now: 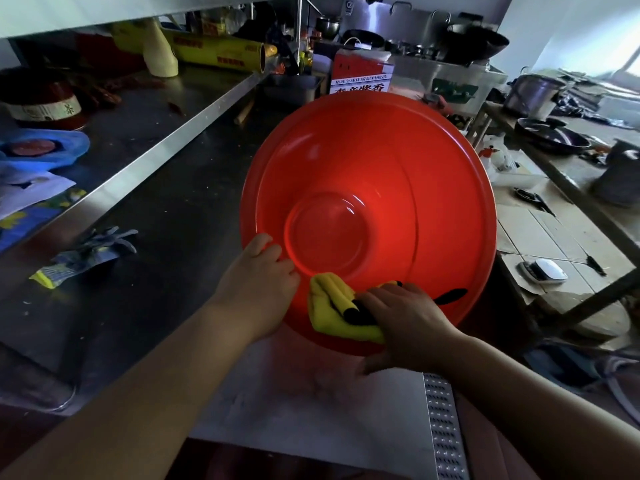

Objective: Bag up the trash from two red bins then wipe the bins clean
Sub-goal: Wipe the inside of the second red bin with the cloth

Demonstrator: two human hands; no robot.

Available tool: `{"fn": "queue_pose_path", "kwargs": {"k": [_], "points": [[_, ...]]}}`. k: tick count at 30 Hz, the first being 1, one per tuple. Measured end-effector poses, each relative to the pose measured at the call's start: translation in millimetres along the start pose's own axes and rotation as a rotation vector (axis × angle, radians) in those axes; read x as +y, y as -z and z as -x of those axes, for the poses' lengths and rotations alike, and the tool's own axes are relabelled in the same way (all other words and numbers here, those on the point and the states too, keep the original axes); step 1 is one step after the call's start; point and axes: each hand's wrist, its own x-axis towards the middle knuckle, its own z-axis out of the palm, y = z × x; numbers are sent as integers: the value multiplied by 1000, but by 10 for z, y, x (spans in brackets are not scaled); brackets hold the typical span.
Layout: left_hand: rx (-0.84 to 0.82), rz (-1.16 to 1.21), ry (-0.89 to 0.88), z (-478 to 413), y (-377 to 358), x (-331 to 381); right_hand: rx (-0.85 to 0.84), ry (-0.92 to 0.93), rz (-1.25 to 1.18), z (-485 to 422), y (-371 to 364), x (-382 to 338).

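A big round red bin (374, 161) fills the centre of the view, tilted so its underside with a raised circular base faces me. My left hand (258, 282) presses flat against that underside at the lower left, fingers curled at the edge of the base ring. My right hand (408, 320) holds a yellow cloth with black markings (332, 306) against the bin's lower edge. Only one red bin shows. No trash bag is in view.
A dark steel counter (166, 237) lies to the left with a grey and yellow work glove (86, 254) on it. A steel shelf above holds rolls, a jar and blue plastic. At right stands a wooden table (554, 237) with pans, a pot and a small scale.
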Motion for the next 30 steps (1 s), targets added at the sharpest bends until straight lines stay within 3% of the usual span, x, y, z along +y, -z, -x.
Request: {"fn": "queue_pose_path", "kwargs": {"k": [9,19,22,25,27,30], "points": [[-59,-10,-39,-60,69,-62,-95,47,208,265,107,272],[-94,-79,-30,-62,72,109,-91,81,112,244,-82,174],[-289,-93,-51,-114,132,245,-54,82,16,221,-42,205],[-354,-40,-49,-150,95,207,-33,89,11,230,35,268],[-261,-57,-81,-139,94,170,-114,83,54,229,109,268],[-161,-19,-108,-156,73,136,-431,16,135,145,172,274]]}}
